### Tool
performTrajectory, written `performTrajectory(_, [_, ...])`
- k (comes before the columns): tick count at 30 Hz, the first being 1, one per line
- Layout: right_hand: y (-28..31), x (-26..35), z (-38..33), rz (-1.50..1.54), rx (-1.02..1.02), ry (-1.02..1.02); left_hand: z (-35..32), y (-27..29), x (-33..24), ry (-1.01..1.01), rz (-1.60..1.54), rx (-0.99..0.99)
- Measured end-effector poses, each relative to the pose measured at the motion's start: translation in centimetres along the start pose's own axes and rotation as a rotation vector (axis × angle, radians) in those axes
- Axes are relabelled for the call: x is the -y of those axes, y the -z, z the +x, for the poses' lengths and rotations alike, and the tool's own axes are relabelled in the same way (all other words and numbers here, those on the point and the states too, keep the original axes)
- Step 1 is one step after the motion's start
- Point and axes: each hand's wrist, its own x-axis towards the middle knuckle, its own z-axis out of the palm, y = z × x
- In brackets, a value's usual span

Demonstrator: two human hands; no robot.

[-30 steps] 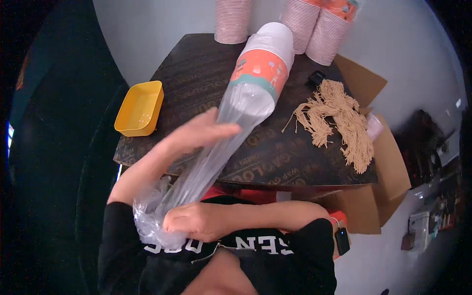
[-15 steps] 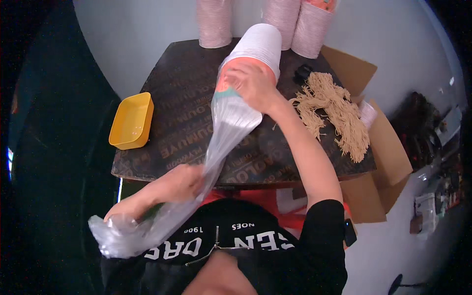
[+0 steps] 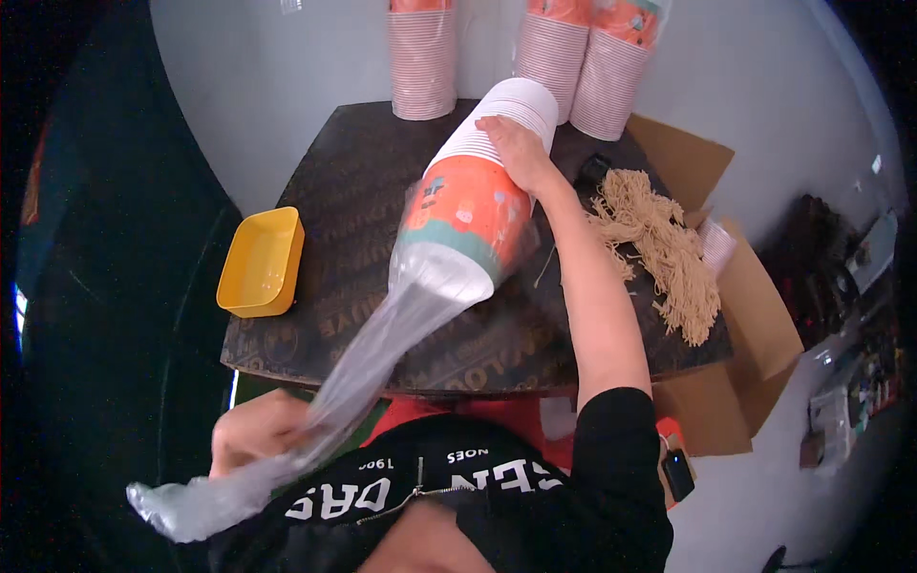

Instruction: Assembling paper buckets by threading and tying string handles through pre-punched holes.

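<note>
A stack of paper cups, white rims at the far end and an orange-and-green printed wall nearer me, lies tilted across the table. My right hand rests on its rims from the right, fingers curved over them. Around the printed end sits a clear plastic sleeve, gathered into a long loose tail toward my lower left. My left hand, somewhat blurred, is closed on that tail at the table's front edge. Beyond the hand, the crumpled end of the sleeve hangs free.
More wrapped cup stacks stand along the back of the dark printed table. A yellow tray sits at the left edge. To the right lie a bundle of beige strings and a black object, beside an open cardboard box.
My left hand has drawn the sleeve's tail down and left. My right hand has moved from the printed wall up to the rims, and the printed end now shows more.
</note>
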Motion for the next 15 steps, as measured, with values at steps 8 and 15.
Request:
performTrajectory(8, [0.6,3.8,0.0,0.45,0.122,0.01,-5.6,1.2,1.5,-0.657,-0.038,-0.04])
performTrajectory(15, [-1.2,22.7,-12.1,0.611,0.841,0.776,1.3,0.4,-1.6,-0.444,-0.169,0.077])
